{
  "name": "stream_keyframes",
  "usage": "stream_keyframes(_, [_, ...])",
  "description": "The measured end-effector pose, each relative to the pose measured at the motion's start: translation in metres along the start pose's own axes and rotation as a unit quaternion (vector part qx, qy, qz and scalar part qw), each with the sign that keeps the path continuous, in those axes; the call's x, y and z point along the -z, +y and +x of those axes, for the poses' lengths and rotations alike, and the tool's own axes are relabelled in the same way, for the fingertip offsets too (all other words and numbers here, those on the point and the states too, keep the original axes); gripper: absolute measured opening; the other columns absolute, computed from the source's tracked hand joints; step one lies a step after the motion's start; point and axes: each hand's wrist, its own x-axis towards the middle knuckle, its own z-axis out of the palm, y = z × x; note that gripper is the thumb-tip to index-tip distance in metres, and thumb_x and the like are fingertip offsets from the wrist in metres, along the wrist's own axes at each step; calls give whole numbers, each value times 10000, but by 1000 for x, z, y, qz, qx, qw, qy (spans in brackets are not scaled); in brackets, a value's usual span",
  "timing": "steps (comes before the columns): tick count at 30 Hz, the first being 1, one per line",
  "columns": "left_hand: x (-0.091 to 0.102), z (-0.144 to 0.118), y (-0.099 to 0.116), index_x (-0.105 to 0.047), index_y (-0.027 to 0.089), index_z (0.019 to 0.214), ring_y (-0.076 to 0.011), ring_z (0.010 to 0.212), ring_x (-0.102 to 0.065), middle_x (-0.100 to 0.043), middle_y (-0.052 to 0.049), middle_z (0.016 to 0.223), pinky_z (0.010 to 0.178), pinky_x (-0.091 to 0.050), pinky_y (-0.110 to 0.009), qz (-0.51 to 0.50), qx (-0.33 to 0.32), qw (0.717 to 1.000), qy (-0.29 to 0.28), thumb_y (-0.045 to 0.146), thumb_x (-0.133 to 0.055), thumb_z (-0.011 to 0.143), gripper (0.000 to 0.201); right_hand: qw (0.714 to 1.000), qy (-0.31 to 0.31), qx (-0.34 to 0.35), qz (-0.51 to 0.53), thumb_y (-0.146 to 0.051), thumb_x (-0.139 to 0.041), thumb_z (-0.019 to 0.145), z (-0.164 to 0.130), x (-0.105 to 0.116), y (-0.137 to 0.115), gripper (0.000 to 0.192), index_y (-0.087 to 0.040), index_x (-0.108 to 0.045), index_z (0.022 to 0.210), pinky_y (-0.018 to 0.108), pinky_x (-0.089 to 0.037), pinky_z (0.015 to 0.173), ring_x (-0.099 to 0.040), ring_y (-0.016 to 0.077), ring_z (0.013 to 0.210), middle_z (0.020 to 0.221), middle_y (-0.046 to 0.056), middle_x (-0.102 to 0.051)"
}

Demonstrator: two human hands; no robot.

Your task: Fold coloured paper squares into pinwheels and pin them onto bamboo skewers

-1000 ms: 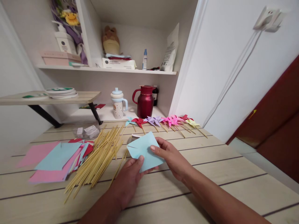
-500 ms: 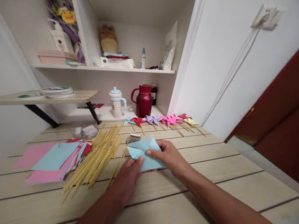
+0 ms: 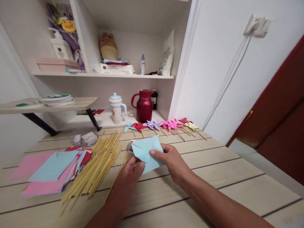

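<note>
A light blue sheet of paper (image 3: pixel 148 150) with slits cut in from its corners is held up above the table. My right hand (image 3: pixel 169 160) pinches its right side, thumb on the front face and fingers behind. At the lower left edge of the sheet, my left hand (image 3: pixel 133 169) is closed, with thumb and curled fingers at the paper's rim; its fingertips are partly hidden. Behind the sheet a small box (image 3: pixel 129 148) is mostly covered. To the left lie a pile of thin wooden sticks (image 3: pixel 95 167) and a light blue sheet on stacked coloured paper (image 3: pixel 53 166).
Finished paper pinwheels (image 3: pixel 154 125) on sticks line the back of the table (image 3: pixel 213 177). Behind them stand a red thermos jug (image 3: pixel 144 107) and a speckled cup (image 3: pixel 117 110). Small white boxes (image 3: pixel 89 138) sit beneath a raised stand (image 3: pixel 83 103) at the left.
The blue sheet has turned and tilted in my hands. My left thumb has slid from its face to its lower left edge. The view has shifted slightly.
</note>
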Motion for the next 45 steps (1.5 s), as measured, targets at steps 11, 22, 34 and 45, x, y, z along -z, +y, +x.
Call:
stream_keyframes(11, [2, -9, 13, -757, 175, 1011, -228, 807, -695, -780, -50, 867, 777, -508, -317, 63, 62, 989, 119, 385, -748, 735, 346, 1000, -15, -9, -5, -427, -805, 680, -5, -10, 4, 319, -140, -726, 793, 268, -421, 619, -544, 137, 608, 691, 17, -677])
stream_keyframes(22, [1, -10, 15, -760, 160, 983, -226, 775, -686, -775, -46, 816, 733, -502, -301, 69, 61, 984, 151, 387, -755, 718, 350, 998, -49, -26, 43, -374, -824, 684, -8, -13, 0, 479, -212, -596, 1072, 273, -495, 670, -651, 162, 710, 851, 24, -733])
stream_keyframes(34, [-1, -10, 15, -760, 166, 905, -240, 802, -692, -773, -47, 823, 780, -508, -330, 60, 65, 985, 145, 392, -767, 699, 306, 999, -27, -6, 34, -277, -825, 657, -9, -16, 6, 405, -206, -555, 951, 247, -476, 589, -612, 131, 596, 743, -14, -700])
stream_keyframes(45, [1, -10, 12, -732, 140, 1051, -273, 968, -681, -766, -95, 1002, 882, -495, -365, 25, 79, 992, 94, 388, -732, 754, 386, 999, -13, 4, 51, -233, -805, 678, -7, -15, 7, 379, -199, -571, 975, 238, -471, 614, -616, 127, 644, 813, 2, -713])
